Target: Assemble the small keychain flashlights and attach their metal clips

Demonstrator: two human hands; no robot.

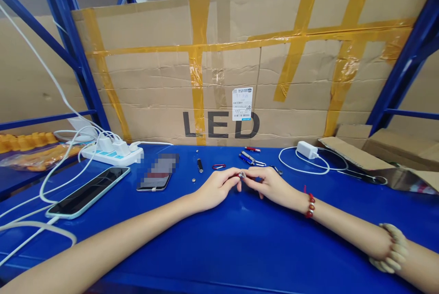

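Observation:
My left hand (214, 189) and my right hand (272, 184) meet above the blue tabletop, fingertips pinched together. Between them sits a small red-and-silver metal piece (242, 175), its silver end showing; the fingers cover most of it, so its kind is unclear. Left of my left hand lie a short black cylinder (200, 166) and a small round silver piece (194, 180). A red carabiner (218, 166) rests just beyond my fingers. Behind my right hand are blue-and-silver pen-like tubes (251, 159) and a red pen-like tube (253, 149).
To the left are a phone in a pale case (91, 191), a dark phone (159, 173), and a white power strip (113, 153) with tangled cables. A white charger (307, 150) with its cord lies at right, near an open cardboard box (394, 154). A large carton (157, 88) stands behind.

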